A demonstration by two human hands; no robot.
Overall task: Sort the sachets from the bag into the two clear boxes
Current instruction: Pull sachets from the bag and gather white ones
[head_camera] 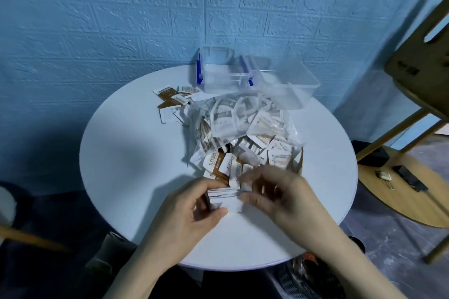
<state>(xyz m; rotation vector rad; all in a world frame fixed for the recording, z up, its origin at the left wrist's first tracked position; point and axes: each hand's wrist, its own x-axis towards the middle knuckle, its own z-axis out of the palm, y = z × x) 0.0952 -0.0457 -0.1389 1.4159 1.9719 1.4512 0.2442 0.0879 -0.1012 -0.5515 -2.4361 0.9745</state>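
A clear plastic bag full of white-and-brown sachets lies in the middle of the round white table, its mouth spilling sachets toward me. My left hand grips a small stack of white sachets near the table's front. My right hand pinches the stack's right end; it is blurred. At the back stand two clear boxes: one with blue latches and one without a lid to its right. A few loose sachets lie left of the bag.
A wooden chair stands at the right, beside a round wooden board on the floor with small items on it. The blue brick-pattern wall is right behind the table. A dark basket sits under the table's front edge.
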